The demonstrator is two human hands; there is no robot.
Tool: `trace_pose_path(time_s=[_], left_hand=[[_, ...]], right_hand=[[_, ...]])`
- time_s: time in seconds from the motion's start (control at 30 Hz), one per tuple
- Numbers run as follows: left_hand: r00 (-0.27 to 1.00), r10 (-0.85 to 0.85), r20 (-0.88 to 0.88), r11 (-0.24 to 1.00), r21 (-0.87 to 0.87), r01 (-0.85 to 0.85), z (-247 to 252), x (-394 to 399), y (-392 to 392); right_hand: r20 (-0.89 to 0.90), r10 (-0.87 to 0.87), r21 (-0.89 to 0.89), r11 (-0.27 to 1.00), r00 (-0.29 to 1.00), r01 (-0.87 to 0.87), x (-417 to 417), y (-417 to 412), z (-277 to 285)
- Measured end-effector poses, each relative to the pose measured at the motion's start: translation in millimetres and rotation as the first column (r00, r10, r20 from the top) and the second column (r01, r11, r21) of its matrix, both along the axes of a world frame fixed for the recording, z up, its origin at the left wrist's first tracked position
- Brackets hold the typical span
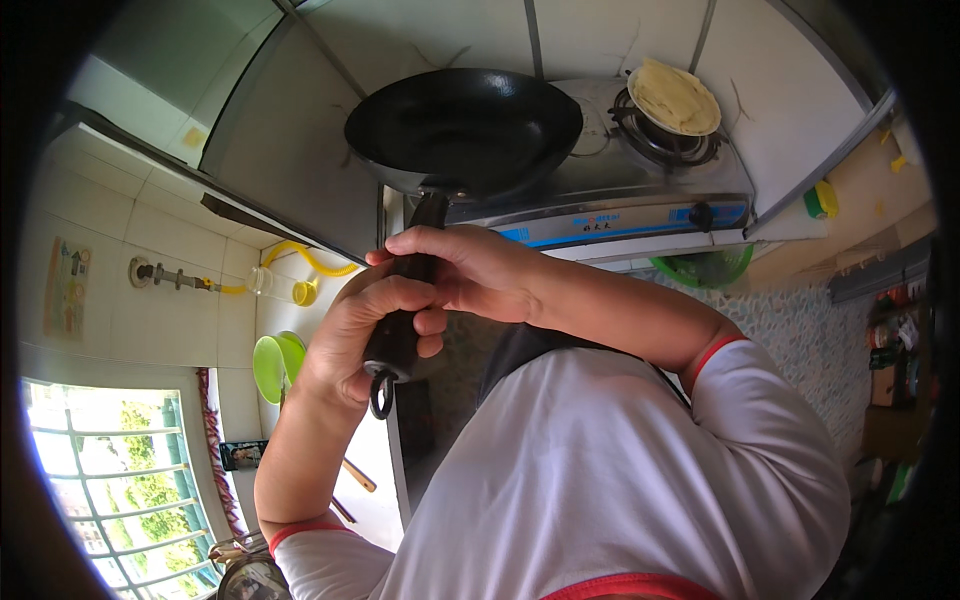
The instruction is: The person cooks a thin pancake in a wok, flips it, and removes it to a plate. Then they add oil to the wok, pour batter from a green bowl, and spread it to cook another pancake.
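A black wok is over the left side of the gas stove, its dark interior glossy and bare of food. Its dark handle points back toward me and ends in a metal hanging ring. Around the lower part of the handle, my left hand is closed. Farther up, nearer the pan, my right hand grips the same handle. The wok hides the left burner, so I cannot tell whether it rests there or is lifted.
On the stove's right burner sits a plate of thin yellow flatbreads. Tiled walls enclose the stove. A yellow gas hose, green bowl and phone are at left. A green basket is below the counter.
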State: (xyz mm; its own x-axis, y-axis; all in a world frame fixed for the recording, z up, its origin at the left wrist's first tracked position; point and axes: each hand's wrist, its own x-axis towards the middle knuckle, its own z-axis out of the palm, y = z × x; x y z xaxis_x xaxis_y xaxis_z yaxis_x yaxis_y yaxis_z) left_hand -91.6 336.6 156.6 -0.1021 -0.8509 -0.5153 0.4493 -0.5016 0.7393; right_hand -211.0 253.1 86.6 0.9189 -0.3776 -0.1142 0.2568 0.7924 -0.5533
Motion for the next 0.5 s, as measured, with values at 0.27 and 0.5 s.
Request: trace_pose_path(time_s=[0.27,0.5], left_hand=[[0.856,0.081,-0.511,0.996,0.062,-0.057,-6,4,16],[0.642,0.063,-0.764,0.997,0.02,-0.074,-35,-1,28]], right_hand=[[-0.076,-0.028,-0.153,0.988,0.997,0.016,-17,12,20],[-0.156,-0.005,-0.19,0.982,0.988,-0.025,-31,16,14]])
